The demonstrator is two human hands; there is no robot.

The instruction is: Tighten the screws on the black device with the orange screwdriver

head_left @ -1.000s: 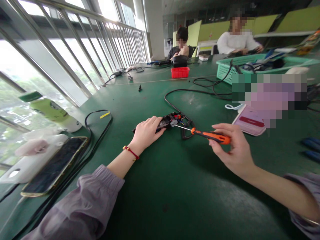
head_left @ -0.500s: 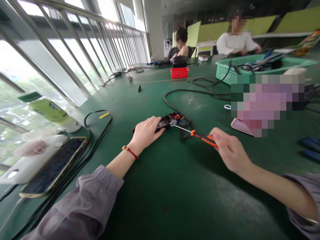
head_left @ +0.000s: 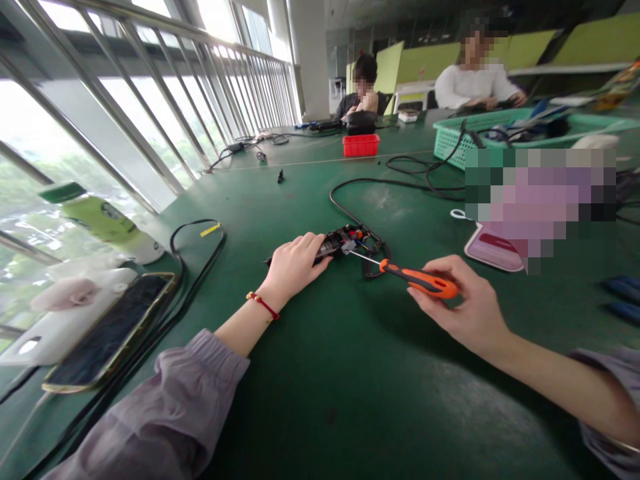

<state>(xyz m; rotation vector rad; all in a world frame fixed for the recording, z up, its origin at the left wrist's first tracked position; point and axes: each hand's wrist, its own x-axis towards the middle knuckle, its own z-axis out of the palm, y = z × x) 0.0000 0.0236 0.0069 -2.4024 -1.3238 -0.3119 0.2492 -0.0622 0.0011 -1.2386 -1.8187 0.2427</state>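
Note:
My left hand point(head_left: 294, 264) is wrapped over a black corded device point(head_left: 329, 247), pressing it to the green table. The device's near-right end lies open, with small red, grey and blue parts and wires showing. In my right hand point(head_left: 473, 308) is an orange and black screwdriver point(head_left: 419, 278), its handle between thumb and fingers. The shaft slants up to the left, and its tip meets a grey part inside the device. Whether the tip sits in a screw is too small to tell.
A black cable point(head_left: 336, 188) runs from the device toward a green basket point(head_left: 450, 143). A red bin point(head_left: 361, 145) stands farther back. At left are a phone point(head_left: 113, 333), a bottle point(head_left: 103, 220) and cables. Two people sit across the table.
The fingers of my right hand have loosened and shifted on the screwdriver handle, showing more of its end. My left hand and the device stay in place.

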